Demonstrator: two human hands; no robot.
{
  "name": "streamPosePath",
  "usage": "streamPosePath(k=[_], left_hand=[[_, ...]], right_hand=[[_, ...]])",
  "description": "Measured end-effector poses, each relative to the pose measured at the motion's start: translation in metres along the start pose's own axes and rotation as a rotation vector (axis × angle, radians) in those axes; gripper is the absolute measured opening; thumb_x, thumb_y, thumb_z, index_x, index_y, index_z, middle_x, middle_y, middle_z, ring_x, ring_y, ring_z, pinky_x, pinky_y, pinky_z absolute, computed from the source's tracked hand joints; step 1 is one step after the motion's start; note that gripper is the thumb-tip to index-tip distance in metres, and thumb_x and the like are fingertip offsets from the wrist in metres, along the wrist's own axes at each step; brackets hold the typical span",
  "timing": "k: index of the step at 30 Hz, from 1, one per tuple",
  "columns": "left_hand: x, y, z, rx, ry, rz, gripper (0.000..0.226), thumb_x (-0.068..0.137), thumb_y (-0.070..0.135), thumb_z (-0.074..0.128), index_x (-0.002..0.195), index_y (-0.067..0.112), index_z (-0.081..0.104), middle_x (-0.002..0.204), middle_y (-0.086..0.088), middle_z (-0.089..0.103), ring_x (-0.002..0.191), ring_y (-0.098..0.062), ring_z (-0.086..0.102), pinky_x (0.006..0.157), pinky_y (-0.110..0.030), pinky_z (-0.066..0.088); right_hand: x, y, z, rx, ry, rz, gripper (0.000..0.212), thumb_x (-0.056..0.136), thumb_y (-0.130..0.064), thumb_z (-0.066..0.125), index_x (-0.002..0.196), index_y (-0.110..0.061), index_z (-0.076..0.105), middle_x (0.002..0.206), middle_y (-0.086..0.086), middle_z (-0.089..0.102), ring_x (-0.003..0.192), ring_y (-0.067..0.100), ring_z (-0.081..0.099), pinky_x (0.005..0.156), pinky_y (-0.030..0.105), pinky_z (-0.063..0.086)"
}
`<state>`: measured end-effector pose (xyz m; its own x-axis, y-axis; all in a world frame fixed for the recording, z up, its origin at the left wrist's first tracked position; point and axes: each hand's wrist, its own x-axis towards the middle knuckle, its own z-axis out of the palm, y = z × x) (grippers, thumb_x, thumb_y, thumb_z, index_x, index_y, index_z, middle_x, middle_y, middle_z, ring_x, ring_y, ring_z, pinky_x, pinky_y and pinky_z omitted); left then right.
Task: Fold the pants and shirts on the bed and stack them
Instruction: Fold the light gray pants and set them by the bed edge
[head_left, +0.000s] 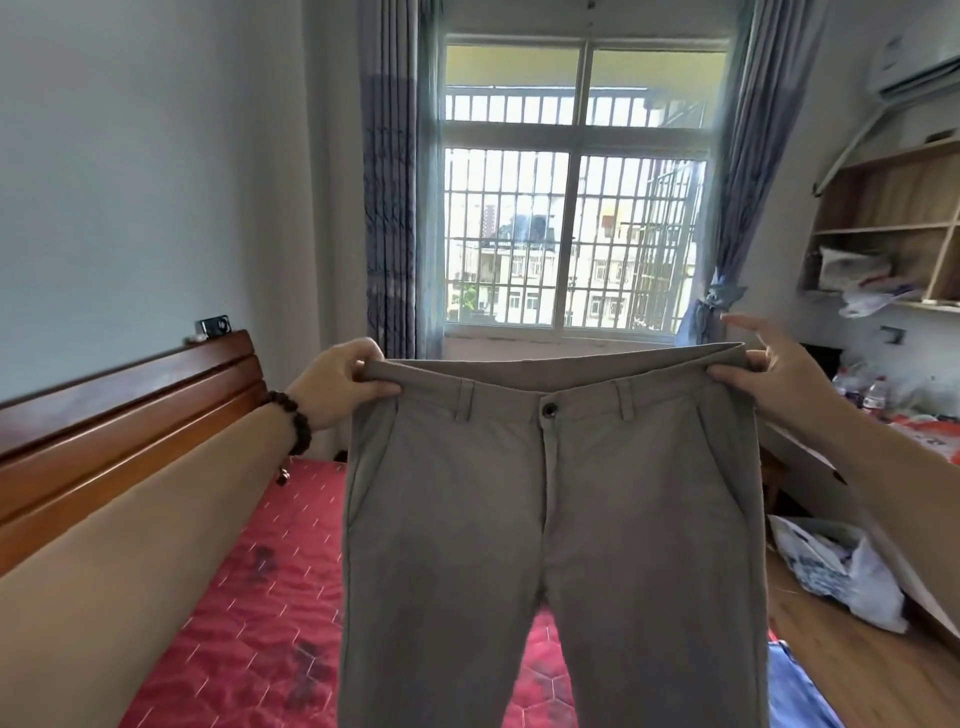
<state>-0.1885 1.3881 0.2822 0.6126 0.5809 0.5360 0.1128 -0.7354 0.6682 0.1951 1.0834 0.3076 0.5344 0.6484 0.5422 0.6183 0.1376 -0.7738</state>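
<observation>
Grey pants (550, 519) were held up in the air above the red bedcover (249, 597), front side toward the person, waistband stretched level and the legs hanging out of view below. Risk noted: the hold was only at the two waistband corners, so a slip on either side would likely drop that side and let the cloth twist; the right side looked the weaker hold. Bringing the legs together unevenly could also set a crooked crease. Left hand (343, 384): fingers curled over the top edge of the waistband corner, thumb under, cloth pinched between them. Right hand (769, 374): thumb and lower fingers pinched the opposite corner, while the upper fingers stood straight and spread, clear of the fabric. A blue garment (795, 691) lay at the bed's right edge, not yet folded as far as could be judged.
</observation>
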Motion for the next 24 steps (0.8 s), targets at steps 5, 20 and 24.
streamPosePath(k=[5, 20, 24], left_hand=[[-0.003, 0.001, -0.012, -0.579, 0.097, -0.107, 0.013, 0.084, 0.017, 0.067, 0.092, 0.021, 0.076, 0.091, 0.001, 0.075, 0.083, -0.009, 0.069, 0.070, -0.020, 0.056], [-0.019, 0.082, 0.139, -0.733, 0.381, -0.365, 0.022, 0.100, 0.025, 0.049, 0.105, 0.008, 0.063, 0.094, -0.012, 0.067, 0.078, -0.018, 0.063, 0.075, -0.035, 0.055], [-0.028, 0.112, 0.159, -0.507, 0.410, -0.173, 0.015, 0.100, 0.020, 0.048, 0.094, 0.014, 0.060, 0.085, 0.004, 0.062, 0.077, -0.007, 0.057, 0.065, -0.008, 0.043]], right_hand=[[-0.010, -0.017, -0.003, 0.282, 0.014, -0.007, 0.007, 0.083, -0.023, 0.070, 0.089, -0.022, 0.075, 0.082, -0.002, 0.073, 0.075, 0.013, 0.068, 0.067, 0.025, 0.056], [-0.050, -0.051, 0.164, 0.669, 0.292, 0.432, 0.008, 0.088, -0.020, 0.070, 0.085, -0.013, 0.068, 0.074, 0.003, 0.072, 0.069, 0.019, 0.066, 0.070, 0.037, 0.057], [-0.061, -0.082, 0.185, 0.551, 0.212, 0.423, 0.015, 0.083, -0.023, 0.075, 0.072, -0.014, 0.072, 0.073, 0.006, 0.070, 0.073, 0.023, 0.062, 0.074, 0.039, 0.055]])
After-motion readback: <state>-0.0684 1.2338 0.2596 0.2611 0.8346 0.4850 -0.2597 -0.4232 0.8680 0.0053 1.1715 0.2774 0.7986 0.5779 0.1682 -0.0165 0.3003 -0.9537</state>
